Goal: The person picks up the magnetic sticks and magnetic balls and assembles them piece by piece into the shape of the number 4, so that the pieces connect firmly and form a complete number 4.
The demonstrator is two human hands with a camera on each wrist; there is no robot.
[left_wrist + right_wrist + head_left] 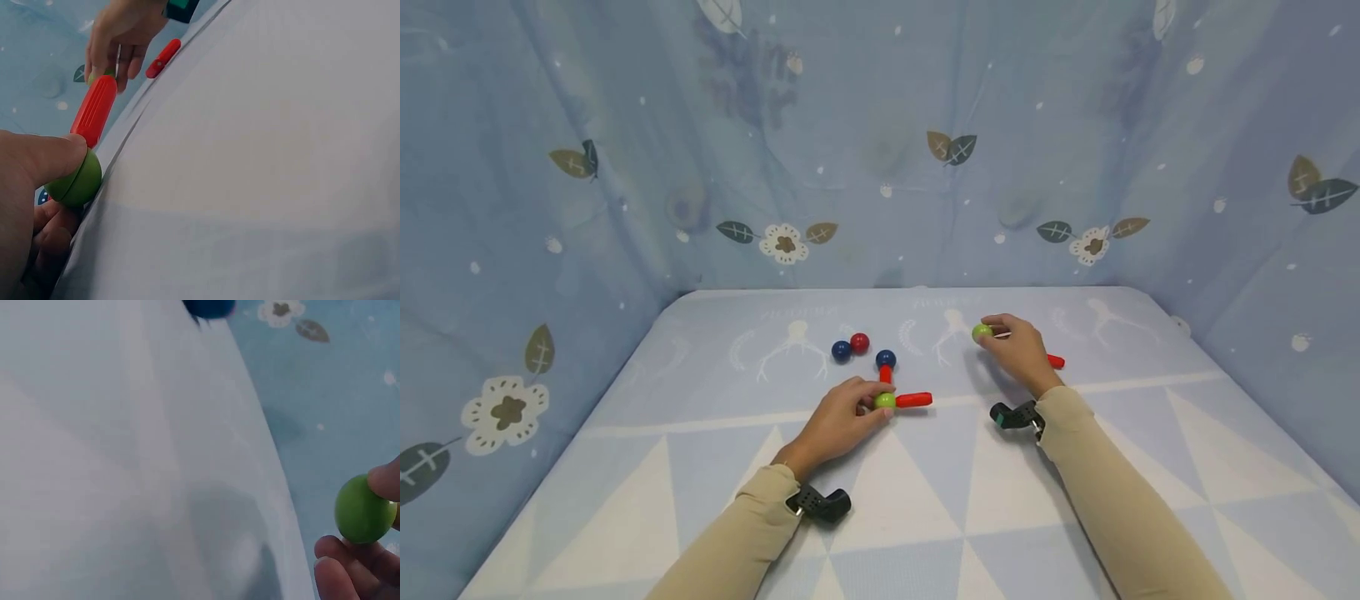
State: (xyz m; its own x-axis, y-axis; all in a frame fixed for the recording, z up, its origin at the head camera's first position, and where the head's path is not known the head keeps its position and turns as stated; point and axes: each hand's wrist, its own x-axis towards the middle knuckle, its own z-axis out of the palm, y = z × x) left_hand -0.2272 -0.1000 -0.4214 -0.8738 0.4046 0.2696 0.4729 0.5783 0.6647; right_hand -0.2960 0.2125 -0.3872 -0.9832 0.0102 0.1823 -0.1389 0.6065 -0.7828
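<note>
My left hand pinches a green ball between thumb and fingers, low over the table. From that ball one red stick points right, and another red stick runs away from me to a dark blue ball. In the left wrist view the thumb lies across the green ball near the ridged red stick. Farther right, my right hand holds a second green ball at its fingertips, above the table. A thin pale rod shows beside that ball.
Left of the blue ball lie a loose dark blue ball and a red ball, side by side. A loose red stick lies beyond the right wrist. A patterned cloth covers the table; a blue curtain hangs behind.
</note>
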